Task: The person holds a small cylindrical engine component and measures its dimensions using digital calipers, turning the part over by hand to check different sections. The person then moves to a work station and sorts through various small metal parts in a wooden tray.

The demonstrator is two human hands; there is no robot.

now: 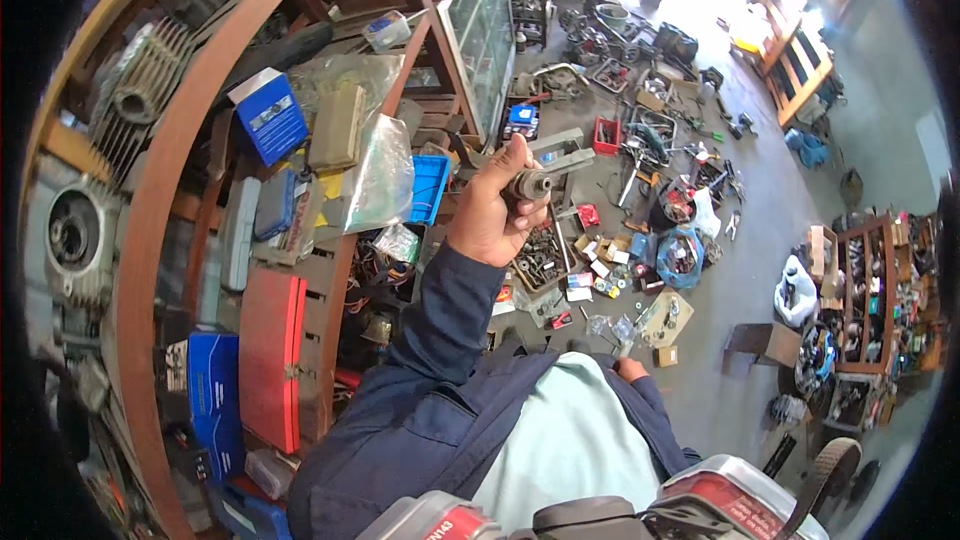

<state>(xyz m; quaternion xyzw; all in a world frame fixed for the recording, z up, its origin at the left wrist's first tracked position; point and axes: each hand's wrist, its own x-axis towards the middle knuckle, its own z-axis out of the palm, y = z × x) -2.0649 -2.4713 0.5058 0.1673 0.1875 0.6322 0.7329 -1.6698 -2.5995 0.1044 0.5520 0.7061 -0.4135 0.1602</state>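
Note:
My left hand is raised in front of me, its fingers wrapped round a stepped cylindrical metal part. The thumb points up, and the part's narrow round end faces me. Just beyond it shows a grey forked metal piece; whether the two are joined I cannot tell. My right hand hangs low at my right side, partly hidden by the jacket, and its fingers do not show clearly. Beyond that hand, a flat tan plate lies on the floor.
On the left, a rack holds a red metal case, a blue box and a blue plastic tray. Tools, metal parts and small boxes cover much of the floor ahead, among them a red bin. A loaded wooden shelf stands at the right.

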